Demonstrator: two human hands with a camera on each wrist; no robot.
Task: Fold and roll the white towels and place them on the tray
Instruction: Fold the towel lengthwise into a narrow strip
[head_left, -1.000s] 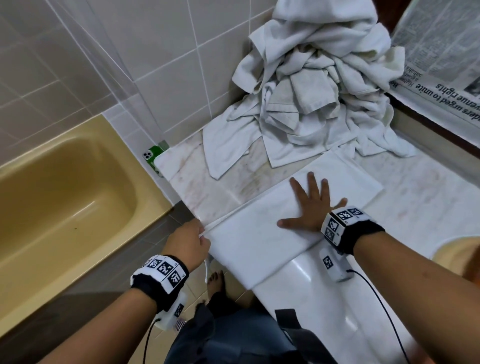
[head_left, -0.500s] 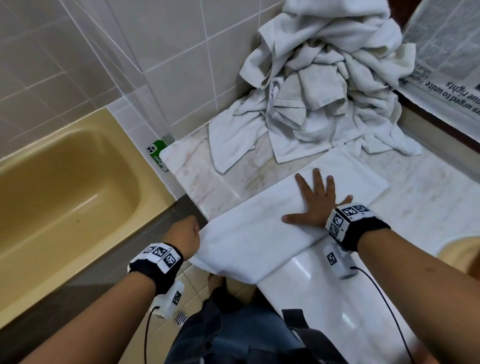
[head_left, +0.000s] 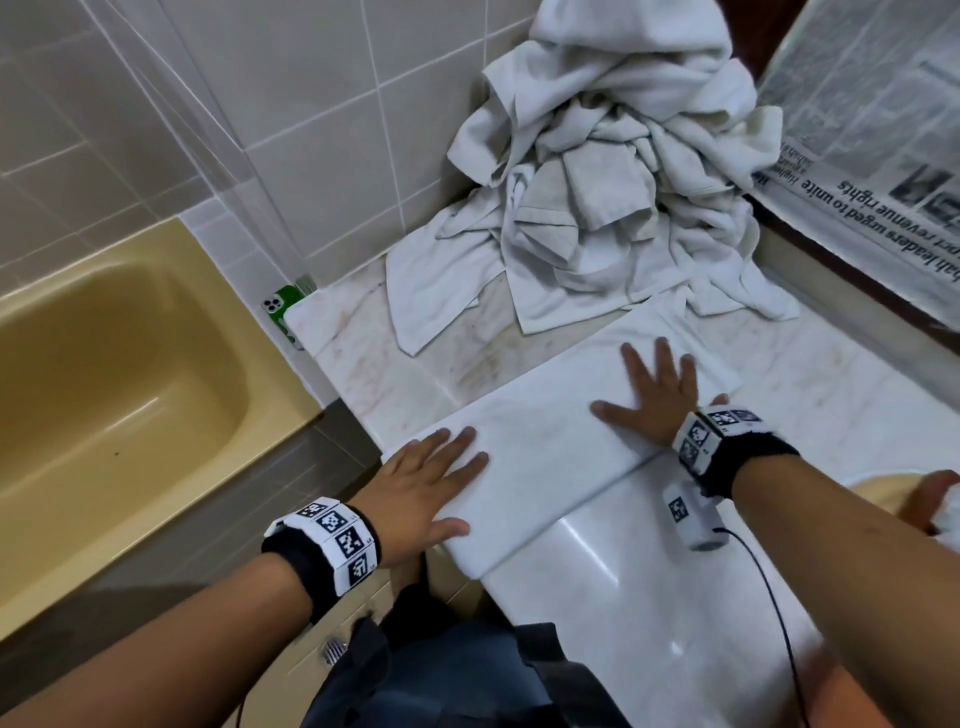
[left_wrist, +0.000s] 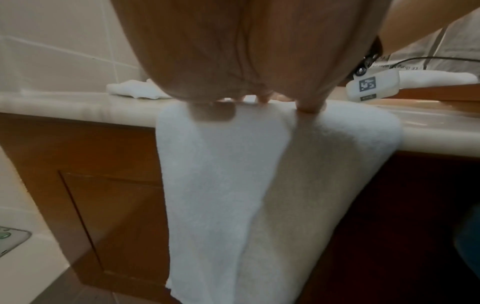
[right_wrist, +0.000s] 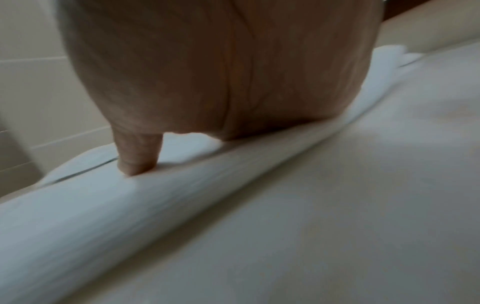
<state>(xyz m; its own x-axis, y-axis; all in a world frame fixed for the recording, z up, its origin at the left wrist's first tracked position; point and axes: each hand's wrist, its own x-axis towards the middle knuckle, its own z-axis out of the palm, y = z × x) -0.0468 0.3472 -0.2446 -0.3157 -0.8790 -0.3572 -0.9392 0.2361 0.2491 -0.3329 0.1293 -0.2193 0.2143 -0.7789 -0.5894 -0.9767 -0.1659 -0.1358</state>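
A white towel (head_left: 540, 447) folded into a long strip lies across the marble counter (head_left: 363, 358); its near end hangs over the counter edge, seen as the draped towel (left_wrist: 233, 185) in the left wrist view. My left hand (head_left: 421, 483) lies flat with straight fingers on the strip's left end. My right hand (head_left: 649, 395) presses flat, fingers spread, on the right part; the right wrist view shows the palm and thumb on the towel (right_wrist: 130, 205). A heap of crumpled white towels (head_left: 597, 197) sits against the tiled wall behind. No tray is recognisable.
A yellow bathtub (head_left: 104, 374) lies at the left, below the counter. A green phone (head_left: 283, 312) leans at the counter's back left corner. Newspaper (head_left: 872, 171) covers the right wall. A wooden cabinet (left_wrist: 91, 195) stands beneath the counter. Part of a yellow basin (head_left: 878, 499) shows at right.
My left hand let go of the towel's corner it was pinching, brought it over onto the strip, and now lies flat on the fold. The right hand stayed pressed in place.
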